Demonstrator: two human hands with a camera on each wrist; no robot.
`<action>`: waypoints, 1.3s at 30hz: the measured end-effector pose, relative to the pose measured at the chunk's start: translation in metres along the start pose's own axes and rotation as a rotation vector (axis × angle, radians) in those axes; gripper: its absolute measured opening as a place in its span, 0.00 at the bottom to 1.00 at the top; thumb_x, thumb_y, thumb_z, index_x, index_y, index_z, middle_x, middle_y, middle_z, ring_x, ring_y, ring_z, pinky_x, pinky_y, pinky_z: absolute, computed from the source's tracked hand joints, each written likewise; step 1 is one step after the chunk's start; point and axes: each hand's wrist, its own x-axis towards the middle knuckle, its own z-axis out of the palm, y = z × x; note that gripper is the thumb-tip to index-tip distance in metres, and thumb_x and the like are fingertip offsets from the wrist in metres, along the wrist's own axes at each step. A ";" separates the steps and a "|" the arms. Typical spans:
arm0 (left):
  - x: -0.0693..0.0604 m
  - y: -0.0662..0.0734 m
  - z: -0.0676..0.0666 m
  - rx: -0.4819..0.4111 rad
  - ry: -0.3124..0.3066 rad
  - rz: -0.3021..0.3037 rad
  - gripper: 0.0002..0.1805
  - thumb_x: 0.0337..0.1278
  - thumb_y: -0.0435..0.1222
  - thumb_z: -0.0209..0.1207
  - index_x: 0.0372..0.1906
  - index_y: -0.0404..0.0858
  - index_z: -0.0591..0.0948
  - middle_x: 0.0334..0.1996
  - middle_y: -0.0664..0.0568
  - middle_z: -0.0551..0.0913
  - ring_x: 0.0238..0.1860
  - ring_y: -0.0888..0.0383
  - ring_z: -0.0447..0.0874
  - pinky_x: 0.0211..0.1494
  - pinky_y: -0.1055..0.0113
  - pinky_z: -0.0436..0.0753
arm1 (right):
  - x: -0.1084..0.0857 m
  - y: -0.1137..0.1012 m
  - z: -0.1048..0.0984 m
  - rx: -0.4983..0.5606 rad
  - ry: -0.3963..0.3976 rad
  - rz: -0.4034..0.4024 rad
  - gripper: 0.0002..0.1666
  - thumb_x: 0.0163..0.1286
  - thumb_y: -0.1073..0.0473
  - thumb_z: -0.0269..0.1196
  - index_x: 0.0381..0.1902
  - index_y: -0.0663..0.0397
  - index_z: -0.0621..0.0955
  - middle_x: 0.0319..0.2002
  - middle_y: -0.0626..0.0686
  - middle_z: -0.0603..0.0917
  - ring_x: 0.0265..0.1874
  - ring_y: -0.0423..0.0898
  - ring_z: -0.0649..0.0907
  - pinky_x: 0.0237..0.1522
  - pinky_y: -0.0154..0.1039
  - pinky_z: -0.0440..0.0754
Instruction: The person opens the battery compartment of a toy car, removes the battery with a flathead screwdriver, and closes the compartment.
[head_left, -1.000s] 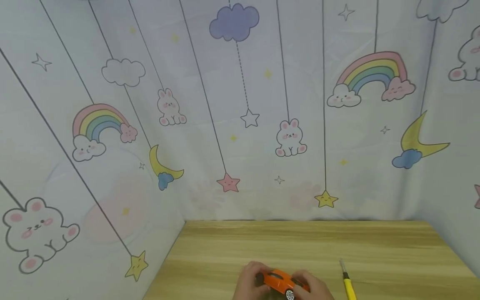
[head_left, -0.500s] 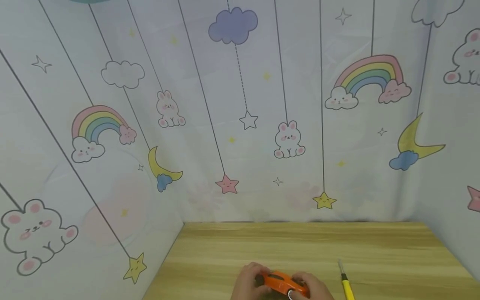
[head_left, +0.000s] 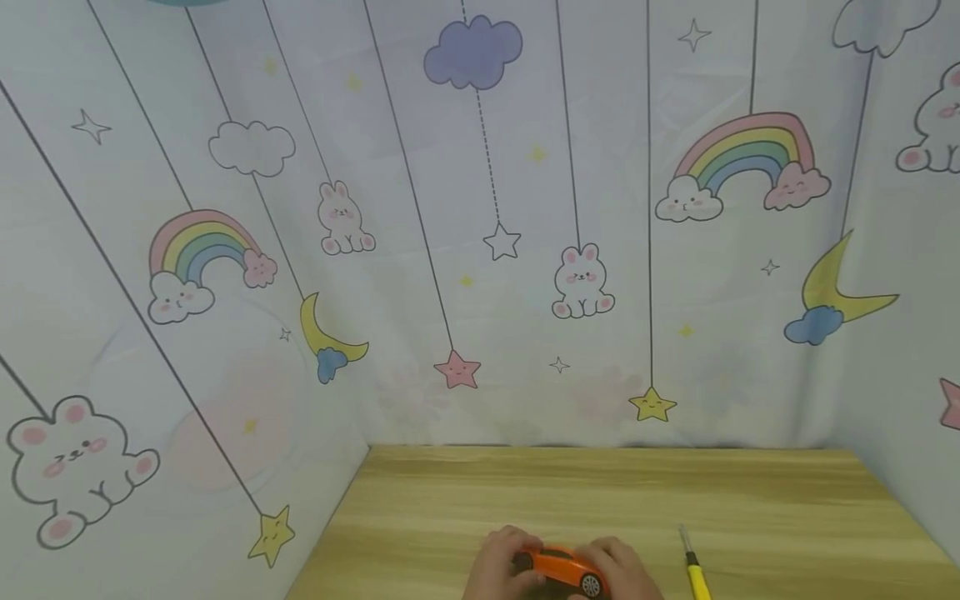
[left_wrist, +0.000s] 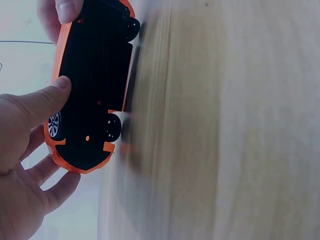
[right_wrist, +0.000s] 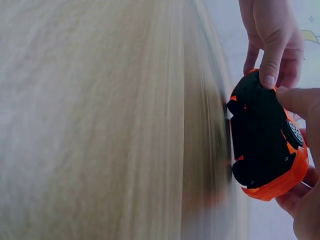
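Observation:
An orange toy car (head_left: 558, 565) is held between both hands at the bottom of the head view. My left hand (head_left: 501, 564) grips one end, fingers curled round it; in the left wrist view the thumb of that hand (left_wrist: 30, 145) presses on the car's black underside (left_wrist: 92, 85). The other end is gripped by my right hand (head_left: 621, 568). In the right wrist view the right hand (right_wrist: 305, 150) curls round the car (right_wrist: 262, 135), its thumb near the left thumb. The car is tilted on its side, its underside facing the wrist cameras.
A screwdriver with a yellow handle (head_left: 697, 581) lies on the wooden table (head_left: 600, 483) to the right of the hands. A pale curtain (head_left: 420, 300) printed with rainbows, rabbits and stars stands along the table's back and sides.
The right fingers have shifted on the car, and its near wheel, partly covered half a second ago, shows fully in the head view. Both hands have kept their grip.

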 end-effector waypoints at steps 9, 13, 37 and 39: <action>0.001 0.011 -0.005 -0.025 -0.009 0.030 0.20 0.58 0.53 0.70 0.51 0.49 0.87 0.42 0.61 0.85 0.41 0.66 0.78 0.39 0.68 0.75 | 0.001 0.001 -0.002 -0.014 -0.043 -0.029 0.33 0.66 0.33 0.67 0.57 0.51 0.84 0.45 0.42 0.78 0.38 0.32 0.74 0.36 0.34 0.78; 0.005 0.038 -0.018 0.017 -0.011 0.036 0.18 0.56 0.50 0.72 0.48 0.46 0.88 0.40 0.60 0.86 0.38 0.68 0.77 0.37 0.69 0.74 | 0.002 0.000 -0.003 -0.046 -0.039 -0.055 0.29 0.69 0.37 0.67 0.57 0.51 0.84 0.44 0.42 0.77 0.36 0.30 0.73 0.34 0.33 0.77; 0.005 0.086 -0.039 -0.043 -0.052 -0.259 0.16 0.54 0.45 0.74 0.46 0.45 0.88 0.41 0.65 0.83 0.44 0.65 0.79 0.47 0.65 0.81 | 0.001 -0.005 -0.007 -0.072 -0.092 -0.023 0.22 0.70 0.47 0.68 0.56 0.50 0.84 0.38 0.41 0.74 0.28 0.29 0.69 0.27 0.32 0.70; 0.004 0.086 -0.039 -0.047 -0.050 -0.272 0.17 0.53 0.45 0.74 0.46 0.44 0.88 0.41 0.65 0.83 0.44 0.65 0.79 0.47 0.65 0.80 | 0.001 -0.005 -0.007 -0.062 -0.099 -0.018 0.22 0.70 0.47 0.67 0.57 0.51 0.84 0.39 0.42 0.74 0.28 0.29 0.69 0.27 0.32 0.70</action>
